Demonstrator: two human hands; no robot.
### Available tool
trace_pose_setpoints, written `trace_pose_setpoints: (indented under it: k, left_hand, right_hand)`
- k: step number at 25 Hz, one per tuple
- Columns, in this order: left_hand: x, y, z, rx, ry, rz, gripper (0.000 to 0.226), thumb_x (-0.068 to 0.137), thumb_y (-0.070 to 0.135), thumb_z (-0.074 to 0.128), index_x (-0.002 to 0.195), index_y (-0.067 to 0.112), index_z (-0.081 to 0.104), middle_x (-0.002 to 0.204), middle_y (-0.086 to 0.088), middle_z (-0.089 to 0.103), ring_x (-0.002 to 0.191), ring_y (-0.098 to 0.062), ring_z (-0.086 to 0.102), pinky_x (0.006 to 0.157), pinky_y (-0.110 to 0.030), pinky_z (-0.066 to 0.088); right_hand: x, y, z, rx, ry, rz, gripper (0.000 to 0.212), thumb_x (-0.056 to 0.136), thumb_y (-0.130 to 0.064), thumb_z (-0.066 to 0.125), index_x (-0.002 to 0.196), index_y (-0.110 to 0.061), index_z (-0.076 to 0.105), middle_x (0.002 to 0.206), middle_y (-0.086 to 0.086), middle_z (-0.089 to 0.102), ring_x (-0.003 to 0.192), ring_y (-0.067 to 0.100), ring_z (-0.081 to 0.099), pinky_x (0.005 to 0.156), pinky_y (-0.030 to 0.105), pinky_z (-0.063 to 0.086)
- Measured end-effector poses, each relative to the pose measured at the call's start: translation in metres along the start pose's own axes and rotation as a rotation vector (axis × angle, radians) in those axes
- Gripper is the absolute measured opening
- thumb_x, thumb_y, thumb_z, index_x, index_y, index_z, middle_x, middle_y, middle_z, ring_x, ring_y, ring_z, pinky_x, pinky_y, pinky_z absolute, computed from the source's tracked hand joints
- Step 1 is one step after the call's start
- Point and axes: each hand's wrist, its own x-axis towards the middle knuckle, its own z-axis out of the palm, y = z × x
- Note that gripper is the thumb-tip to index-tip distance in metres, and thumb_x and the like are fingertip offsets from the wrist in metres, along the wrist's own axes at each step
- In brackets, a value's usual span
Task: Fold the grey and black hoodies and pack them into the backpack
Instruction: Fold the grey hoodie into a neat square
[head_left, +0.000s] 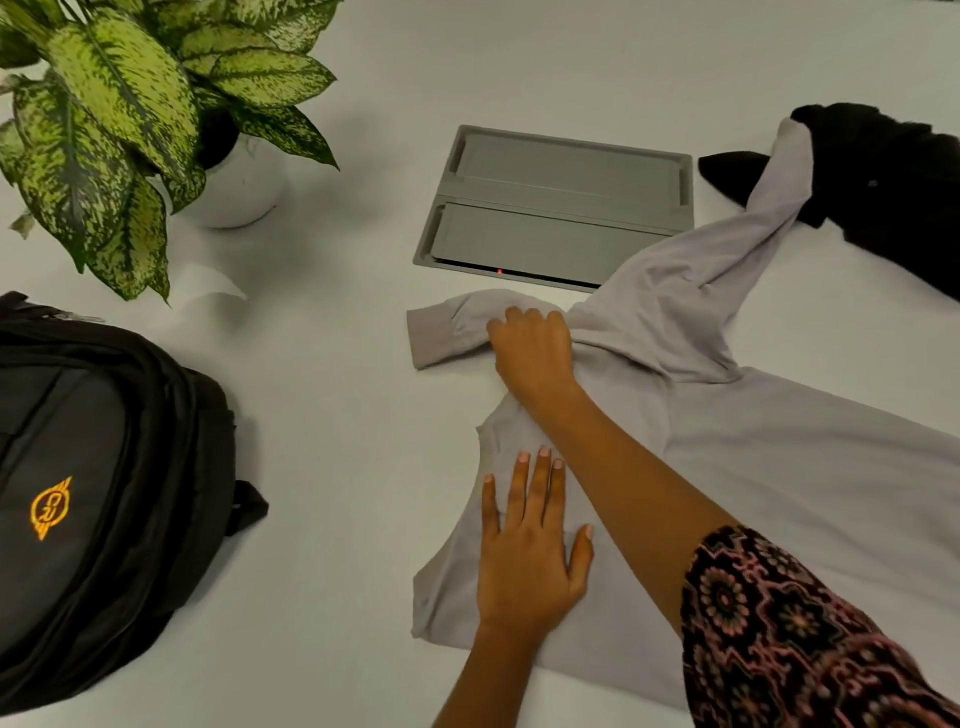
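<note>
Left hand (530, 556): I press it flat, fingers straight, on the grey hoodie (779, 467), which lies spread on the desk (337, 415) at centre right of the frame. Right hand (532, 348): fingers curled, I grip the hoodie's sleeve near its cuff. Black hoodie (893, 197): upper right, beneath the other grey sleeve. Backpack (93, 493): lower left, well apart.
</note>
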Motion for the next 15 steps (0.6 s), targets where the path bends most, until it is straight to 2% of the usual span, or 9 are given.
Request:
trace_pose_setpoints:
  k: [2,4,6,8,11,12,13,14,15]
  left_hand:
    - [0.000,0.001,0.000,-0.010,0.022,-0.002,0.071,0.096,0.054,0.037,0.155,0.014,0.027,0.163,-0.003,0.018,0.152,-0.022,0.010,0.118,-0.053,0.011]
    - [-0.001,0.001,0.001,-0.011,0.029,0.002,0.074,0.095,0.054,0.039,0.155,0.014,0.025,0.163,-0.004,0.017,0.152,-0.022,0.011,0.118,-0.053,0.013]
    - [-0.001,-0.001,0.001,-0.012,0.027,0.001,0.074,0.095,0.053,0.039,0.156,0.015,0.021,0.164,-0.004,0.015,0.152,-0.022,0.009,0.118,-0.053,0.012]
    - [-0.001,0.002,0.001,-0.010,0.035,0.004,0.073,0.096,0.053,0.037,0.156,0.015,0.020,0.164,-0.002,0.013,0.152,-0.021,0.008,0.119,-0.053,0.011]
    - [-0.001,-0.001,0.000,-0.019,0.036,-0.009,0.072,0.096,0.054,0.036,0.156,0.016,0.023,0.164,-0.001,0.015,0.152,-0.019,0.008,0.120,-0.053,0.012]
    - [-0.001,0.001,-0.001,-0.018,0.039,-0.017,0.071,0.096,0.054,0.037,0.155,0.016,0.025,0.163,-0.001,0.016,0.152,-0.019,0.008,0.120,-0.052,0.011]
    - [-0.003,0.004,-0.001,-0.016,0.043,-0.016,0.071,0.095,0.054,0.037,0.154,0.016,0.028,0.163,-0.002,0.019,0.152,-0.019,0.010,0.120,-0.052,0.011]
    - [-0.004,0.003,-0.002,-0.003,0.057,-0.018,0.069,0.095,0.054,0.038,0.153,0.016,0.032,0.162,-0.002,0.023,0.151,-0.019,0.012,0.120,-0.053,0.011]
    - [-0.007,0.009,-0.002,0.005,0.062,-0.022,0.068,0.095,0.055,0.039,0.150,0.016,0.037,0.160,-0.003,0.026,0.151,-0.019,0.015,0.120,-0.053,0.011]
  right_hand:
    - [0.000,0.011,-0.010,0.451,0.138,0.219,0.029,0.097,-0.013,0.049,0.119,-0.020,0.066,0.113,0.007,0.066,0.097,0.026,0.063,0.078,0.033,0.046]
    - [-0.008,0.034,-0.030,0.975,0.220,0.373,0.026,0.094,-0.011,0.050,0.106,-0.022,0.071,0.103,0.004,0.071,0.093,0.022,0.064,0.081,0.035,0.052]
    - [-0.028,0.066,-0.058,1.431,0.258,0.370,0.024,0.090,-0.006,0.048,0.095,-0.018,0.068,0.097,0.005,0.071,0.090,0.019,0.064,0.084,0.036,0.052]
    - [-0.073,0.104,-0.093,1.820,0.267,0.306,0.025,0.090,-0.004,0.042,0.096,-0.010,0.066,0.102,0.010,0.070,0.097,0.022,0.063,0.089,0.036,0.050]
    - [-0.157,0.148,-0.127,2.167,0.305,0.304,0.033,0.090,-0.019,0.034,0.092,-0.012,0.067,0.097,0.006,0.070,0.093,0.022,0.064,0.086,0.032,0.052]
    - [-0.189,0.160,-0.129,2.298,0.314,0.306,0.036,0.089,-0.023,0.030,0.092,-0.010,0.064,0.098,0.010,0.068,0.094,0.026,0.063,0.088,0.035,0.051]
    - [-0.223,0.172,-0.124,2.390,0.342,0.389,0.042,0.090,-0.025,0.021,0.099,-0.004,0.056,0.106,0.019,0.063,0.103,0.034,0.060,0.097,0.042,0.046]
    - [-0.253,0.180,-0.113,2.469,0.277,0.517,0.049,0.090,-0.028,0.011,0.108,0.000,0.047,0.118,0.028,0.054,0.116,0.042,0.050,0.107,0.052,0.034]
    - [-0.288,0.198,-0.107,2.544,0.130,0.624,0.057,0.089,-0.032,0.001,0.115,0.000,0.040,0.129,0.033,0.043,0.127,0.048,0.037,0.113,0.058,0.019]
